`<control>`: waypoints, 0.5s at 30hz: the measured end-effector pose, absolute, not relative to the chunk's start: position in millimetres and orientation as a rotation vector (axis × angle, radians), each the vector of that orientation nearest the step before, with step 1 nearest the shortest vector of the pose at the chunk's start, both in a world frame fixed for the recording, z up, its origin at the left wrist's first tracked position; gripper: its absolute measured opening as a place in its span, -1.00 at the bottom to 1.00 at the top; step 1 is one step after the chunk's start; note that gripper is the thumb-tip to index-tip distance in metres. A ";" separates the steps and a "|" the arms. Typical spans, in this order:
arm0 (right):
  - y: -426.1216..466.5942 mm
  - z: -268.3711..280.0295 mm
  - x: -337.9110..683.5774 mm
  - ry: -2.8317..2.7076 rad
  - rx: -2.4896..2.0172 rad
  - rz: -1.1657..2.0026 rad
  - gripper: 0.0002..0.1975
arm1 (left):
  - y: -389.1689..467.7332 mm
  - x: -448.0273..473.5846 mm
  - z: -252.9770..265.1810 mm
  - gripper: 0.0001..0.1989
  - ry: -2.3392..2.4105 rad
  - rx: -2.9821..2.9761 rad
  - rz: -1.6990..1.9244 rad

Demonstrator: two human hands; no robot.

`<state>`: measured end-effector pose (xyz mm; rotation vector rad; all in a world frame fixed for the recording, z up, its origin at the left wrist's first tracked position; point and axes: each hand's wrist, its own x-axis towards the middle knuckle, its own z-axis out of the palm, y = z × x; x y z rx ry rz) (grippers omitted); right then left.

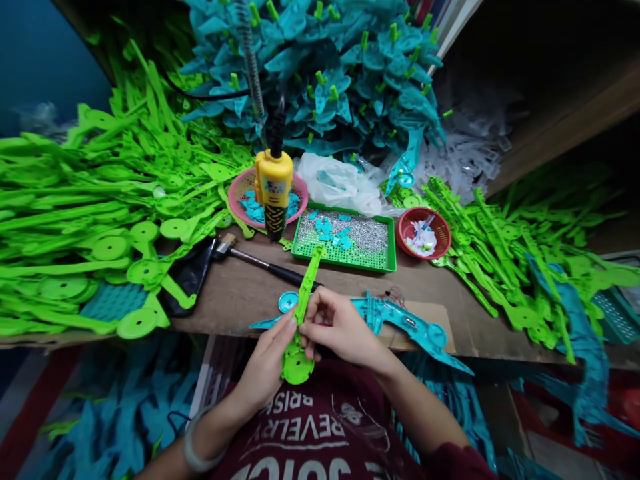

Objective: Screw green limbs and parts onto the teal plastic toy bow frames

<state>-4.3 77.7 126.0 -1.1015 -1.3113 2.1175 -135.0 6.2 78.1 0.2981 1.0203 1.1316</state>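
My left hand (273, 357) grips a long bright-green plastic part (309, 277), which has a round disc at its near end and a narrow arm pointing away from me. Bent fingers of my right hand (337, 327) are pinched against the middle of this part; whatever is between their tips is hidden. Just beyond and to the right of my hands, a teal plastic shell (410, 323) with thin wires lies on cardboard. A black-handled hammer (255, 260) rests on the bench behind the green part.
A yellow electric screwdriver (274, 187) hangs before a pink basket (235, 203) of teal pieces. A green tray (345, 262) holds screws and teal pieces; a red basket (443, 230) holds white bits. Green parts (70, 233) are heaped left and right, teal shells (320, 73) behind.
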 end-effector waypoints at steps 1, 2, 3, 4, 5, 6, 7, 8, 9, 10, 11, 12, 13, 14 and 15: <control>77.1 125.7 -5.6 -1.314 -1.096 2.121 -0.73 | 6.9 -134.1 81.3 -0.41 1.002 0.268 1.136; 76.6 125.6 -6.5 -1.322 -1.092 2.121 -0.72 | 7.7 -133.4 84.2 -0.42 0.987 0.254 1.139; 76.4 125.7 -6.9 -1.334 -1.088 2.118 -0.71 | 8.4 -133.1 86.5 -0.44 0.976 0.251 1.145; 76.8 126.0 -6.6 -1.351 -1.077 2.120 -0.71 | 8.9 -133.5 88.2 -0.46 0.965 0.254 1.151; 78.1 126.5 -5.6 -1.382 -1.056 2.118 -0.71 | 9.2 -134.8 89.1 -0.50 0.960 0.262 1.162; 80.4 127.0 -4.0 -1.442 -1.036 2.093 -0.72 | 9.0 -137.2 89.2 -0.54 0.960 0.275 1.180; 84.0 127.1 -2.1 -1.540 -1.033 2.019 -0.75 | 8.4 -141.1 88.4 -0.59 0.968 0.297 1.209; 88.9 126.5 -0.5 -1.677 -1.062 1.877 -0.78 | 7.4 -146.3 87.0 -0.65 0.989 0.328 1.252; 94.7 124.7 0.0 -1.850 -1.116 1.669 -0.82 | 5.9 -152.8 84.9 -0.69 1.025 0.368 1.309; 101.3 121.7 -1.1 -2.050 -1.178 1.408 -0.87 | 4.1 -160.1 82.4 -0.72 1.080 0.418 1.374; 108.1 117.4 -4.4 -2.261 -1.227 1.124 -0.91 | 2.1 -167.7 79.7 -0.74 1.151 0.479 1.435; 114.9 112.2 -10.1 -2.470 -1.245 0.855 -0.93 | 0.0 -175.1 77.0 -0.74 1.239 0.545 1.486; 121.3 106.6 -17.9 -2.666 -1.231 0.615 -0.93 | -1.9 -181.5 74.7 -0.72 1.326 0.609 1.521; 127.2 101.3 -27.3 -2.842 -1.188 0.406 -0.91 | -3.5 -186.6 73.0 -0.70 1.395 0.659 1.539; 132.4 96.9 -37.5 -2.979 -1.135 0.232 -0.88 | -4.7 -190.1 71.9 -0.68 1.432 0.685 1.547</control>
